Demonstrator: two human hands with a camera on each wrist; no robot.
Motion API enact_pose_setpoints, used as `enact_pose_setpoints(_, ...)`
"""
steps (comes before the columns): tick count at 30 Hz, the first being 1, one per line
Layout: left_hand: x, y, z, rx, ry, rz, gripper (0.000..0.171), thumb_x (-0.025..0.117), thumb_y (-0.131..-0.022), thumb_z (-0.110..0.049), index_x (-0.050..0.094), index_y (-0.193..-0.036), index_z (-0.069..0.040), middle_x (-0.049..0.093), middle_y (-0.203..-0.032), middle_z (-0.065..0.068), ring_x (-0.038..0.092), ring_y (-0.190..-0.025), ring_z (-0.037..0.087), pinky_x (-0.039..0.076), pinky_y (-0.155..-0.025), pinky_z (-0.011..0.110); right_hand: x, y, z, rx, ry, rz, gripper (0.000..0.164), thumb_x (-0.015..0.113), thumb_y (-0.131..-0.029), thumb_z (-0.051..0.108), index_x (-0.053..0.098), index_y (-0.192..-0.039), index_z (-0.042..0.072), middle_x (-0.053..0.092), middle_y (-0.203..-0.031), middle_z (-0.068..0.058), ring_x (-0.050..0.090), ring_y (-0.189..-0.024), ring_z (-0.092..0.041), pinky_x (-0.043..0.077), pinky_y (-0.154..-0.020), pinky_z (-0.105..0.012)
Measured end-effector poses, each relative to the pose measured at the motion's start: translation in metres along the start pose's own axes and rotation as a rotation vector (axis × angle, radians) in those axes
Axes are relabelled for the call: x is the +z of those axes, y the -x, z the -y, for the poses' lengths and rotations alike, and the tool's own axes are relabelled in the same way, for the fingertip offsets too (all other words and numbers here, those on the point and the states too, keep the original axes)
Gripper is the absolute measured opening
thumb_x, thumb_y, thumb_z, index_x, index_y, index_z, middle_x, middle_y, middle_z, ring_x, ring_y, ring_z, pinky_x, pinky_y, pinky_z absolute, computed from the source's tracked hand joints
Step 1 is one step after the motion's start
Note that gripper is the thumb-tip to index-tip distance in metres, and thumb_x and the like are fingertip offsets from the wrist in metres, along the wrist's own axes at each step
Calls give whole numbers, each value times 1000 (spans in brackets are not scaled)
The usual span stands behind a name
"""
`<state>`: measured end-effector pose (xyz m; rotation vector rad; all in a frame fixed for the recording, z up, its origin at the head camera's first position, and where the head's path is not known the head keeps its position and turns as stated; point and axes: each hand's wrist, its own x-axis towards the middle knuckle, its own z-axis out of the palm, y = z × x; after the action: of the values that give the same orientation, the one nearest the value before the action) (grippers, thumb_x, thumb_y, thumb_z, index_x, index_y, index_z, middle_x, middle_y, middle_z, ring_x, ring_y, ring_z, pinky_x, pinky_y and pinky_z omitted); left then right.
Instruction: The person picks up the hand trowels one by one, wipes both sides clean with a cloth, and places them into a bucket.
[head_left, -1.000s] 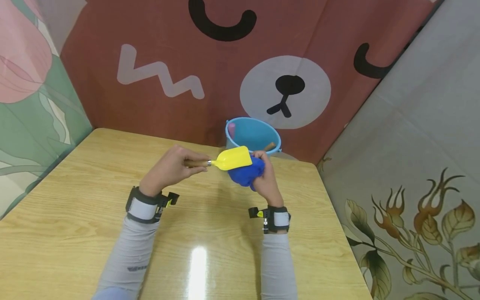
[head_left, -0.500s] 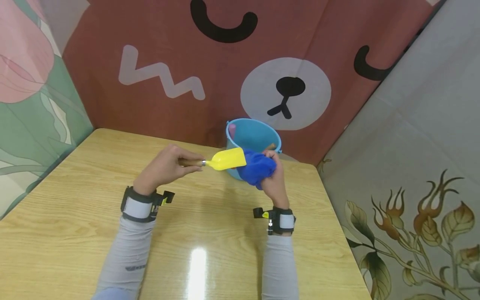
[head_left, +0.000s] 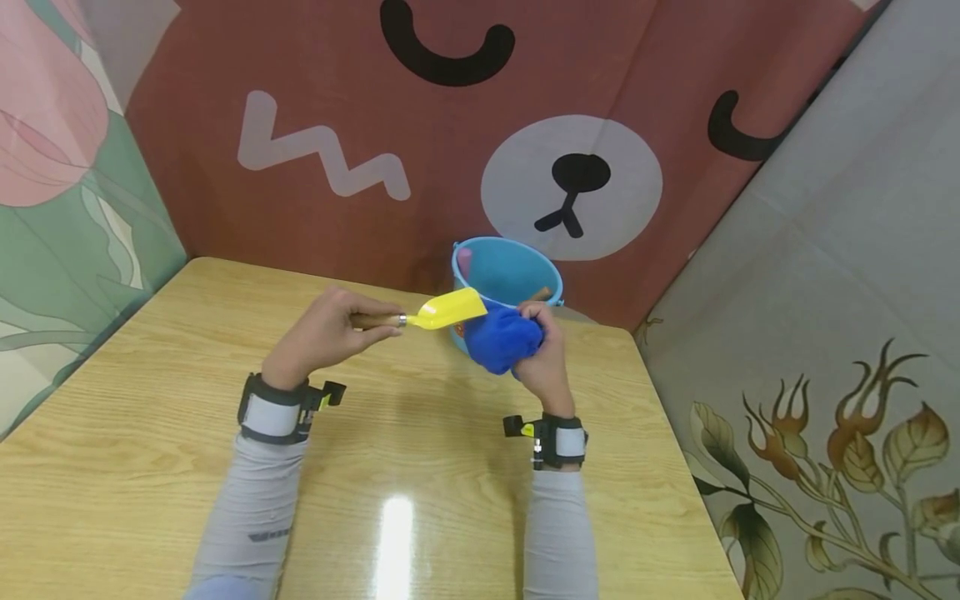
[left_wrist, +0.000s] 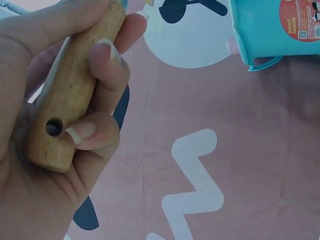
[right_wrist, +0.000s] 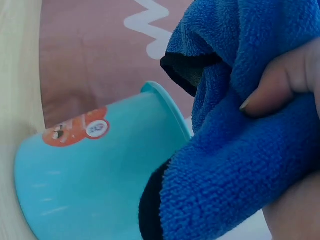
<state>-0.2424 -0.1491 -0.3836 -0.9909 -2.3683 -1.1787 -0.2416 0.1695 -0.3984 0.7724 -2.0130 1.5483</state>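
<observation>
In the head view my left hand [head_left: 324, 332] holds a small yellow toy shovel [head_left: 450, 309] level above the table, its blade pointing right. Its wooden handle [left_wrist: 75, 90], with a hole near the end, lies across the palm in the left wrist view, the fingers curled round it. My right hand [head_left: 547, 358] grips a bunched blue cloth [head_left: 501, 337], fluffy and edged in black. The cloth is right beside the shovel blade's tip. Behind both stands a light blue bucket [head_left: 517, 271], its front partly covered by the cloth.
A pink thing [head_left: 465, 262] and a brown piece [head_left: 540, 294] show inside the bucket. An orange-red label [right_wrist: 75, 127] is on the bucket's side. The wooden table [head_left: 420, 433] meets a bear-print curtain [head_left: 315, 217] at the back and a flowered one [head_left: 810, 400] on the right.
My left hand has drawn left with the shovel, whose blade has turned to a narrower angle. The right hand moved right with the cloth, then slightly back left.
</observation>
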Motion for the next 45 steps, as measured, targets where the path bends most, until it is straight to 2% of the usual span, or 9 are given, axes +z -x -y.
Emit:
enact_pose_setpoints(4,3,-1,-3,23,2,-12,26,82,-86,-10,79,-113,-7,79,-100,3,74,-79,7,58,-65,22,8,-1,-1,-8,-13,54,33,57,-66,-27,47,-93,-11,56,-100,-13,53,-99,-17,44,-92,-31)
enact_pose_setpoints(11,10,-6,-6,113,30,-37,26,81,-87,-9,79,-113,-8,79,-101,3,71,-74,7,58,-65,21,23,-1,0,-12,-38,161,38,64,-66,-24,49,-97,-10,58,-101,-16,54,-98,-23,48,-90,-34)
enact_pose_setpoints(16,13,-9,-9,148,52,-36,31,81,-86,-7,77,-117,-6,78,-106,2,71,-74,5,57,-61,23,32,-2,3,-26,-61,227,50,68,-67,-22,53,-114,-12,62,-114,-27,58,-109,-22,48,-101,-39)
enact_pose_setpoints(21,13,-9,-10,134,61,-18,33,81,-87,-8,76,-120,-5,78,-109,5,76,-87,13,62,-72,29,41,-2,7,-51,-17,267,60,69,-72,-19,50,-128,-11,62,-123,-30,58,-116,-28,46,-108,-47)
enact_pose_setpoints(24,12,-9,-9,121,56,-12,33,80,-87,-8,76,-119,-4,78,-109,6,76,-89,16,62,-72,30,42,-2,10,-36,7,266,57,66,-73,-19,49,-127,-11,62,-121,-29,58,-112,-29,47,-107,-47)
enact_pose_setpoints(28,12,-9,-10,118,51,-3,33,80,-87,-8,75,-120,-4,78,-109,6,76,-86,13,59,-67,25,39,-2,11,-25,29,252,54,63,-76,-21,50,-128,-11,61,-120,-30,58,-111,-30,49,-106,-46)
enact_pose_setpoints(34,13,-9,-12,109,35,12,34,80,-87,-5,76,-120,-6,77,-110,6,75,-84,12,56,-62,23,32,-3,9,-51,32,219,51,62,-76,-23,53,-125,-13,62,-118,-30,60,-109,-35,50,-104,-47)
enact_pose_setpoints(40,12,-8,-12,88,13,23,31,81,-86,-5,77,-116,-5,78,-106,6,76,-88,13,60,-67,24,25,-3,5,-27,35,164,43,65,-76,-22,54,-117,-14,63,-116,-31,60,-110,-36,50,-100,-45)
enact_pose_setpoints(45,12,-9,-12,82,14,32,30,82,-85,-4,78,-114,-5,78,-105,6,76,-86,12,60,-68,25,20,-1,2,18,8,131,37,63,-75,-24,53,-109,-14,61,-116,-32,59,-111,-29,50,-99,-39)
